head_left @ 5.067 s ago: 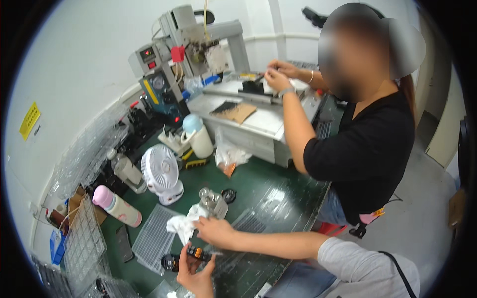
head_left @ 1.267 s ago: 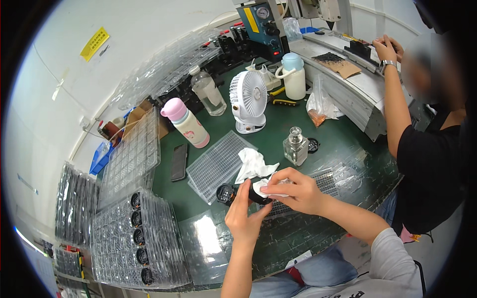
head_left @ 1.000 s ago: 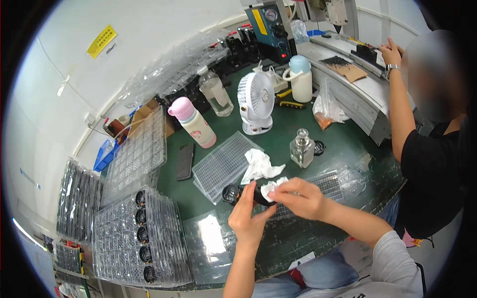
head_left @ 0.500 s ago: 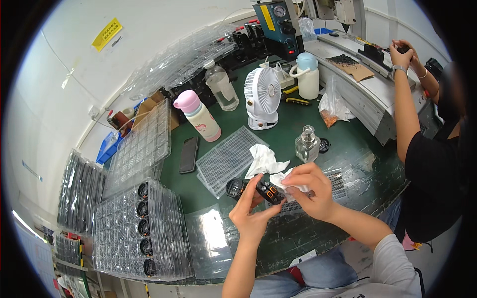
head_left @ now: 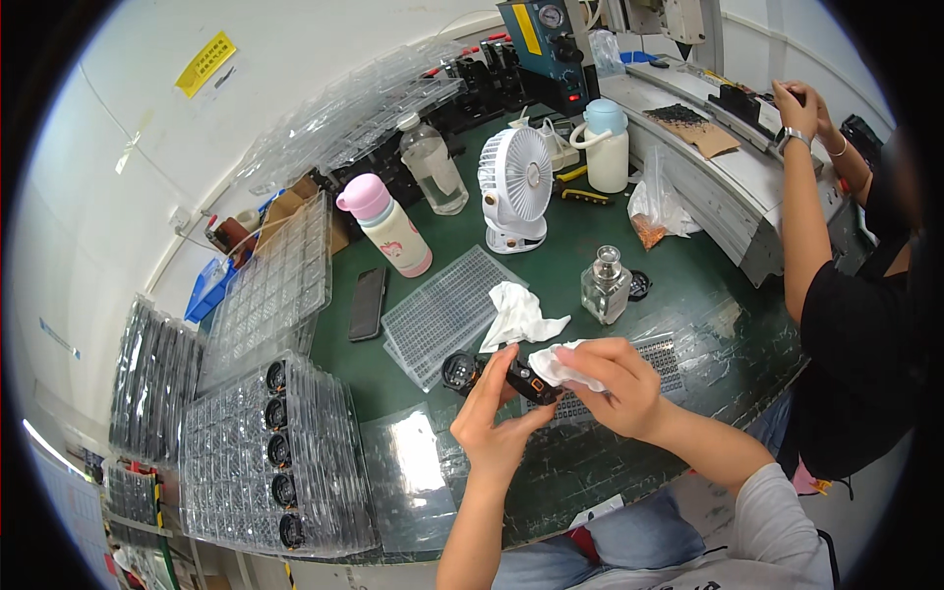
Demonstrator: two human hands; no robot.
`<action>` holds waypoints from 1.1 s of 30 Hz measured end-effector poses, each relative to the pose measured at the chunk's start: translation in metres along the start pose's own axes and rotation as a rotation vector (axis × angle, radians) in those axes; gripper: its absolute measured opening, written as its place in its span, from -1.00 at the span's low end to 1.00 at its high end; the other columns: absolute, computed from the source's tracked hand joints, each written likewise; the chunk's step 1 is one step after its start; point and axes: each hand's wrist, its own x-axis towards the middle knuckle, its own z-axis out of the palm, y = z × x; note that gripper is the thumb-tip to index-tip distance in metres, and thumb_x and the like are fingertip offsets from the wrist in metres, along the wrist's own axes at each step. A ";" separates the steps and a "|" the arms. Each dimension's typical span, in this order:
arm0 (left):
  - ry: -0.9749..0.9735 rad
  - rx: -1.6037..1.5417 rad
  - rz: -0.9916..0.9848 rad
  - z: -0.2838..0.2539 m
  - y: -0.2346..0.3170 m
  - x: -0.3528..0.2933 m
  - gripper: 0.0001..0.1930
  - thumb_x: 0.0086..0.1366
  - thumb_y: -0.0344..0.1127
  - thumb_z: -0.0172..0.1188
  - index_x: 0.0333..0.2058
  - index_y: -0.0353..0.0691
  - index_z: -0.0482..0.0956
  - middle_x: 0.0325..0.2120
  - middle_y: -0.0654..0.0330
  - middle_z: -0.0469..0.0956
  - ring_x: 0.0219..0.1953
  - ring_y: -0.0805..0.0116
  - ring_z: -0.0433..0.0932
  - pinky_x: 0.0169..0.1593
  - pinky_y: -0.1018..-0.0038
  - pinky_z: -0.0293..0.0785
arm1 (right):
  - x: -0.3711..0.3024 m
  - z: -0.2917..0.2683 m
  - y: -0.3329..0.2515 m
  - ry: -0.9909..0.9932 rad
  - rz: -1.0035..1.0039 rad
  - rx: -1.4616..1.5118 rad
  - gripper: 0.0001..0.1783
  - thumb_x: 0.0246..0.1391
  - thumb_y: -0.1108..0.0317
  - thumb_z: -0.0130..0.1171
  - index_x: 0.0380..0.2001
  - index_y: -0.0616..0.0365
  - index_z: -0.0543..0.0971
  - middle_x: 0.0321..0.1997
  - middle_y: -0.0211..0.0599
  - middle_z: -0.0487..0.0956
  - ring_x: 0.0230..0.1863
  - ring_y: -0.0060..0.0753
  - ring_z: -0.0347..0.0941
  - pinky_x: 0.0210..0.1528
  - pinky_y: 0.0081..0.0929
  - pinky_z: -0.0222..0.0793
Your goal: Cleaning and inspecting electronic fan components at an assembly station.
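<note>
My left hand holds a small black plastic part with orange-outlined marks between thumb and fingers. My right hand pinches a white wipe and presses it against the part's right end, covering some of it. A black round part lies just left of my left fingers. Beyond my hands a crumpled white wipe rests partly on a perforated clear sheet. Under my right hand is another dotted sheet.
A square glass bottle and a black ring stand beyond my right hand. Farther back are a white fan, a pink-lidded bottle and a phone. Stacked clear trays sit left. A co-worker's hands work at the right machine.
The wipe in my right hand has shifted slightly left over the black part, covering more of its orange-outlined marks. My left hand stays nearly in place.
</note>
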 end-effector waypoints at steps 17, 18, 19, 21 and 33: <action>-0.040 0.148 -0.023 -0.005 -0.003 -0.002 -0.27 -0.36 -0.53 0.51 -0.03 -0.26 0.55 -0.14 0.05 0.60 -0.23 0.31 0.64 -0.22 0.49 0.62 | -0.002 0.010 0.013 -0.075 -0.314 -0.084 -0.61 -0.23 0.60 0.26 -0.20 0.23 0.60 -0.22 -0.30 0.51 -0.28 -0.32 0.55 -0.31 -0.46 0.57; -0.046 0.117 -0.107 -0.005 -0.003 -0.003 -0.27 -0.36 -0.54 0.50 -0.03 -0.25 0.56 -0.14 0.06 0.60 -0.23 0.34 0.64 -0.21 0.50 0.62 | -0.003 0.010 0.013 -0.062 -0.348 -0.063 -0.61 -0.23 0.61 0.26 -0.20 0.23 0.60 -0.22 -0.30 0.51 -0.27 -0.30 0.55 -0.29 -0.45 0.58; -0.048 0.116 -0.105 -0.005 -0.003 -0.003 -0.27 -0.36 -0.54 0.50 -0.03 -0.25 0.56 -0.14 0.06 0.60 -0.23 0.34 0.64 -0.21 0.50 0.62 | -0.003 0.009 0.013 -0.060 -0.347 -0.066 -0.61 -0.23 0.61 0.26 -0.20 0.23 0.60 -0.22 -0.30 0.51 -0.27 -0.30 0.55 -0.29 -0.45 0.58; -0.015 0.038 -0.070 -0.007 -0.003 -0.001 -0.27 -0.35 -0.55 0.49 -0.03 -0.23 0.56 -0.15 0.09 0.61 -0.23 0.40 0.63 -0.20 0.51 0.61 | -0.003 0.006 0.012 -0.049 -0.287 0.045 -0.62 -0.21 0.62 0.28 -0.20 0.20 0.60 -0.23 -0.29 0.50 -0.25 -0.28 0.55 -0.29 -0.45 0.56; 0.016 0.035 0.011 -0.003 -0.005 0.003 -0.27 -0.34 -0.56 0.50 -0.02 -0.28 0.54 -0.08 0.05 0.58 -0.12 0.32 0.61 -0.18 0.50 0.61 | 0.003 0.004 0.010 0.020 -0.096 0.079 -0.63 -0.15 0.61 0.28 -0.18 0.15 0.61 -0.22 -0.27 0.49 -0.16 -0.26 0.54 -0.25 -0.46 0.53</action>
